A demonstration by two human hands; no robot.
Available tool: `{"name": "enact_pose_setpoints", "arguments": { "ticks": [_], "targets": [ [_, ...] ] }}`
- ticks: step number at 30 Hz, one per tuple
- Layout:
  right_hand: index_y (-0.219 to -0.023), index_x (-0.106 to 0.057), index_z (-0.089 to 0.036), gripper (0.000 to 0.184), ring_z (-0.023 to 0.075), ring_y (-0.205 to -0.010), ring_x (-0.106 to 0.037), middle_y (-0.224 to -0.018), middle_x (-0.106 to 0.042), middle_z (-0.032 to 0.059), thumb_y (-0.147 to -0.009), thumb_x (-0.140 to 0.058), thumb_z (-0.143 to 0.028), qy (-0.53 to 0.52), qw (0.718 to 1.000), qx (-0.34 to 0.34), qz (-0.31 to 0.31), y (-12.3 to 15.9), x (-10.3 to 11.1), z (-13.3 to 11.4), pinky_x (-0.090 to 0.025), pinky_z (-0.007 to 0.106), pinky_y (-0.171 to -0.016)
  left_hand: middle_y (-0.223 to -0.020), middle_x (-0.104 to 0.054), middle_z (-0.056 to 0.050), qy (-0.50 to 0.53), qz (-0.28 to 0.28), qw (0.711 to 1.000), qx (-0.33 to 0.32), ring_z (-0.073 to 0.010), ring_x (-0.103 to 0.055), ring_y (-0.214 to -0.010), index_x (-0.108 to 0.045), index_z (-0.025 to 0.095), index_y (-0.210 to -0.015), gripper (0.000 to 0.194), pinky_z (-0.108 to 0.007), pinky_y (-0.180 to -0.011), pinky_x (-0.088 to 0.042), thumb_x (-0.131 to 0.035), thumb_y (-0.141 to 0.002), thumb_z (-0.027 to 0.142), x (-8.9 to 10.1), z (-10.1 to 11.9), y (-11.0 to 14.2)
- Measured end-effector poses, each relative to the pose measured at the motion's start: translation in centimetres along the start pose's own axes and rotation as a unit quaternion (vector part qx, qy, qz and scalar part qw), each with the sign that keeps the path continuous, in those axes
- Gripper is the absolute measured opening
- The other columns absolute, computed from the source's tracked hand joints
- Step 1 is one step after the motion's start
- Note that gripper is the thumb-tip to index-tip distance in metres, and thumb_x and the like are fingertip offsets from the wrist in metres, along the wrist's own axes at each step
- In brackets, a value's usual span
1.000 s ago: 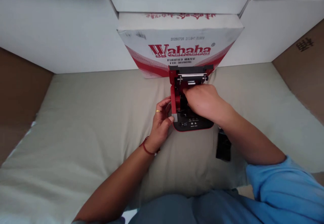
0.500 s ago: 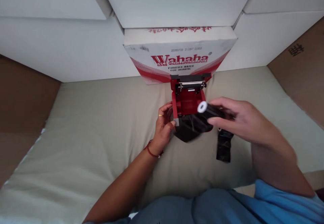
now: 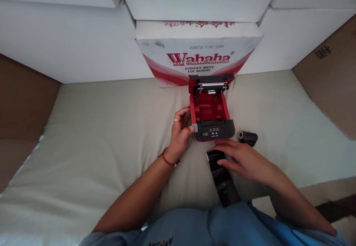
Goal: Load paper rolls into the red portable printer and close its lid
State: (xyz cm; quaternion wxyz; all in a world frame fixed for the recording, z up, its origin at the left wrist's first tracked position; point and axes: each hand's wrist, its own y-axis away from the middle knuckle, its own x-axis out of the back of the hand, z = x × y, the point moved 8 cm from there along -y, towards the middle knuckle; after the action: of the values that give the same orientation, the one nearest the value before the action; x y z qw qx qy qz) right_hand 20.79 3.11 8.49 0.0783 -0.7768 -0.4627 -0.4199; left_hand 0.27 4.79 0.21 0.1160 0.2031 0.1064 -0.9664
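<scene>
At ctr.: my L hand (image 3: pixel 180 136) pinches red-black plastic printer (image 3: pixel 210 110); R hand (image 3: pixel 240 158), spread, at black film roll (image 3: pixel 219 172); prob. set-down, needs light release.

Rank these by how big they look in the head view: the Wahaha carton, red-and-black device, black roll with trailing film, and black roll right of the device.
1. Wahaha carton
2. Red-and-black device
3. Black roll with trailing film
4. Other black roll, though part may be hidden
</scene>
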Motion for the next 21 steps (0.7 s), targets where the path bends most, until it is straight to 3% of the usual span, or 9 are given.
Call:
{"name": "enact_pose_setpoints", "arguments": {
  "ticks": [2, 4, 7, 10, 15, 18, 21],
  "targets": [
    [-0.135, -0.077, -0.022, 0.032, 0.0264, -0.121, -0.079, -0.136, -0.081, 0.0134, -0.111, -0.057, -0.032, 0.000, 0.996, -0.010, 0.087, 1.5, 2.2, 1.4, -0.065, 0.043, -0.103, -0.153, -0.062, -0.006, 0.006, 0.006, 1.000, -0.002, -0.0267, -0.059, -0.145, -0.064, 0.033, -0.138, 0.064, -0.044, -0.123, -0.049, -0.089, -0.084, 0.056, 0.1, 0.0, -0.1],
    [-0.132, -0.078, -0.023, 0.033, 0.0271, -0.114, -0.081, -0.129, -0.083, 0.0128, -0.111, -0.054, -0.033, 0.038, 0.982, -0.066, 0.173, 3.6, 4.5, 3.7, -0.066, 0.044, -0.100, -0.151, -0.063, -0.006, 0.004, 0.015, 1.000, -0.003, -0.0269, -0.061, -0.143, -0.065, 0.032, -0.137, 0.065, -0.044, -0.121, -0.051, -0.090, -0.082, 0.057, 0.2, 0.0, -0.1],
    [-0.128, -0.079, -0.023, 0.034, 0.0299, -0.099, -0.083, -0.129, -0.082, 0.0153, -0.105, -0.056, -0.033, 0.103, 0.955, -0.151, 0.232, 6.3, 5.5, 7.2, -0.069, 0.048, -0.089, -0.151, -0.063, -0.008, 0.001, 0.022, 1.000, 0.008, -0.0289, -0.060, -0.145, -0.065, 0.030, -0.135, 0.065, -0.047, -0.123, -0.050, -0.090, -0.082, 0.058, 0.1, 0.1, -0.1],
    [-0.130, -0.079, -0.024, 0.038, 0.0303, -0.095, -0.082, -0.135, -0.079, 0.0174, -0.103, -0.054, -0.031, 0.121, 0.948, -0.168, 0.243, 6.9, 4.5, 9.0, -0.070, 0.051, -0.086, -0.152, -0.063, -0.008, -0.002, 0.017, 1.000, 0.013, -0.0294, -0.060, -0.146, -0.063, 0.029, -0.136, 0.061, -0.048, -0.123, -0.050, -0.085, -0.087, 0.057, 0.0, 0.2, -0.1],
    [-0.130, -0.080, -0.019, 0.041, 0.0370, -0.116, -0.079, -0.130, -0.080, 0.0205, -0.102, -0.051, -0.029, 0.170, 0.936, -0.174, 0.256, 5.1, 4.2, 10.1, -0.067, 0.057, -0.099, -0.155, -0.060, -0.009, -0.010, 0.001, 1.000, 0.005, -0.0295, -0.059, -0.148, -0.060, 0.029, -0.139, 0.060, -0.048, -0.124, -0.049, -0.082, -0.090, 0.057, -0.1, 0.4, -0.1],
    [-0.124, -0.082, -0.022, 0.038, 0.0340, -0.101, -0.081, -0.119, -0.083, 0.0176, -0.101, -0.054, -0.032, 0.182, 0.943, -0.198, 0.196, 4.9, 5.5, 10.5, -0.067, 0.051, -0.089, -0.153, -0.061, -0.009, -0.004, 0.003, 1.000, 0.010, -0.0289, -0.059, -0.146, -0.060, 0.029, -0.139, 0.060, -0.048, -0.124, -0.049, -0.083, -0.089, 0.055, -0.1, 0.2, -0.1],
    [-0.121, -0.084, -0.027, 0.038, 0.0311, -0.087, -0.081, -0.113, -0.085, 0.0140, -0.101, -0.059, -0.046, 0.119, 0.974, -0.162, 0.107, 6.4, 7.9, 8.6, -0.066, 0.047, -0.081, -0.149, -0.063, -0.007, 0.005, 0.009, 1.000, 0.005, -0.0271, -0.061, -0.143, -0.062, 0.029, -0.136, 0.059, -0.044, -0.119, -0.051, -0.085, -0.088, 0.055, 0.0, 0.0, -0.2]
  ]
}}
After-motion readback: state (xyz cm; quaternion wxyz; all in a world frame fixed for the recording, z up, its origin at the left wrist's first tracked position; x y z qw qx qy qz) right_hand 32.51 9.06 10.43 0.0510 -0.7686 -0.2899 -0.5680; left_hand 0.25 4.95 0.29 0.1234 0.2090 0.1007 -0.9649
